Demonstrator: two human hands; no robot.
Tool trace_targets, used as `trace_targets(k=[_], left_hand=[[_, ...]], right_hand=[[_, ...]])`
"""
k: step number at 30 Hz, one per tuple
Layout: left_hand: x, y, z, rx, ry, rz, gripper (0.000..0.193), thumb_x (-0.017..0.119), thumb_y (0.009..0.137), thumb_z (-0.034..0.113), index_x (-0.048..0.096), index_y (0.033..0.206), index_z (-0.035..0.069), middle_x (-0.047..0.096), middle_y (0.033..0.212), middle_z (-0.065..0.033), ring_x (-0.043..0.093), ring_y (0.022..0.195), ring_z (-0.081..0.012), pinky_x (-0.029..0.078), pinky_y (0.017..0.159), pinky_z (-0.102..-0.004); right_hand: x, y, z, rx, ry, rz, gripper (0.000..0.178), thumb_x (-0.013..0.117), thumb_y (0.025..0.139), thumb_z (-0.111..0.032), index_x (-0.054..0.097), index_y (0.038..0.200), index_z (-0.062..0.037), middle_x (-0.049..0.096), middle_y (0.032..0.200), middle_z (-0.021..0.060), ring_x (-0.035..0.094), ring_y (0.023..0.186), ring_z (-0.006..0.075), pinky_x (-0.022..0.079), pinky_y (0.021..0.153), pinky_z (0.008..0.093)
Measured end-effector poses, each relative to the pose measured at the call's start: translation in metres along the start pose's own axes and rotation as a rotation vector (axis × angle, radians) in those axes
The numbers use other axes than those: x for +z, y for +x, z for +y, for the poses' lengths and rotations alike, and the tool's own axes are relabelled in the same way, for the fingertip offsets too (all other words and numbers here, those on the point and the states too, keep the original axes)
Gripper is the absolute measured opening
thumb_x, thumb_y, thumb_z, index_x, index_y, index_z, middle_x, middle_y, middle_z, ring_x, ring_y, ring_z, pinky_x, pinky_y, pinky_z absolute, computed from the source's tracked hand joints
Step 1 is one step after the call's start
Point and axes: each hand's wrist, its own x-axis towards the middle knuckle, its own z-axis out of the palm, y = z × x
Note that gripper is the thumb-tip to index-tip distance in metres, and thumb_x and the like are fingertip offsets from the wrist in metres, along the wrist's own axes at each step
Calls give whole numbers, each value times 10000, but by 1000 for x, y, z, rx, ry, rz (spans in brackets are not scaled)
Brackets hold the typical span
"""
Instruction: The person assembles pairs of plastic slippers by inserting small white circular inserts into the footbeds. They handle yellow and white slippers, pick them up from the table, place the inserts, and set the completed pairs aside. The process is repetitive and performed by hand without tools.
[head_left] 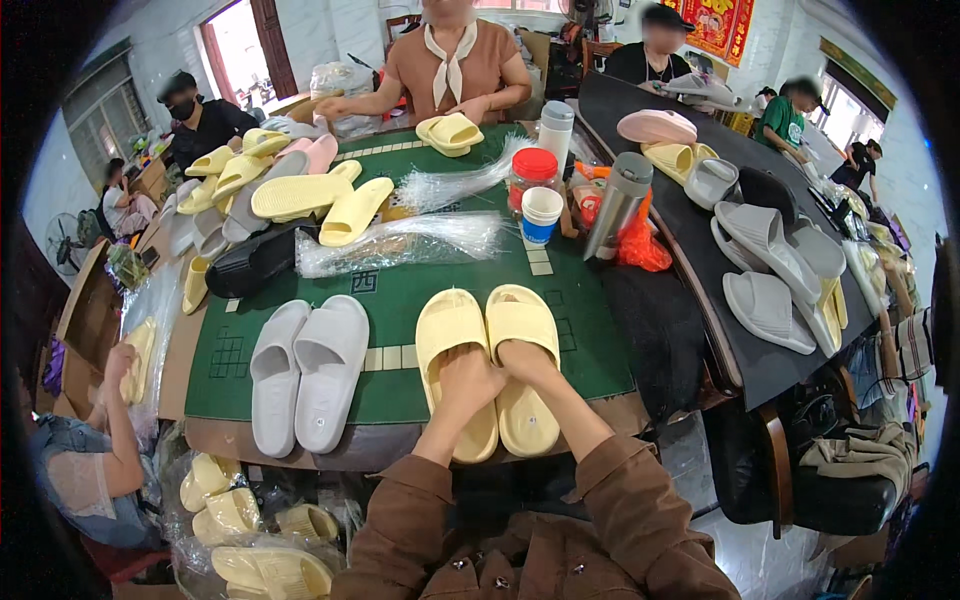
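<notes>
A pair of pale yellow slide slippers lies side by side near the table's front edge, toes pointing away from me. My left hand (468, 378) reaches under the strap of the left yellow slipper (450, 318) and grips it at the inner side. Likewise, my right hand (525, 362) holds the right yellow slipper (524, 310) from under its strap. The straps hide most of my fingers, and the two hands touch in the middle. To their left rests a pair of grey slide slippers (331, 345), also toes away, apart from my hands.
Clear plastic bags (410, 243) lie beyond the slippers on the green mat (220, 400). A red-lidded jar (533, 170), paper cup (540, 214) and steel flask (622, 205) stand back right. Slippers pile up left and on the black table (640, 110). Bagged slippers (225, 515) sit below; a person (455, 60) works opposite.
</notes>
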Motion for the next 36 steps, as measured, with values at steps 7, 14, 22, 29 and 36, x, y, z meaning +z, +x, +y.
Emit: trace_targets(k=[7,14,22,29,36], left_hand=[[3,4,15,-49,-72,-20,457,674,737,234,605,1069,-73,622,1054,-271,624,946,-396,503,827,-452],[11,0,9,44,31,139,356,683,759,240,648,943,-63,650,949,-251,632,924,-375,511,805,-454],[1,-6,12,39,19,111,332,642,820,302,660,795,-29,666,785,-215,664,773,-361,520,681,-440],[-2,-3,23,-70,-16,26,411,589,867,382,681,834,-18,680,799,-215,671,799,-356,504,757,-451],[1,-2,18,6,9,91,405,616,820,366,664,827,-37,665,825,-215,663,757,-347,520,725,-445]], right_hand=[[39,30,51,-191,83,470,414,401,874,-121,515,1230,57,522,1273,273,488,1179,395,362,1023,436],[39,22,37,-132,111,425,404,385,888,-207,568,1158,32,551,1191,304,528,1091,445,395,966,478],[18,-63,-1,-454,66,828,278,470,928,-167,620,1001,56,647,902,254,637,795,403,502,734,459],[-58,-47,4,-295,453,732,160,563,892,-76,664,956,29,685,823,154,679,719,225,517,654,305],[-58,45,17,-105,180,574,248,687,780,-261,712,910,-51,705,889,132,679,864,283,520,776,391]])
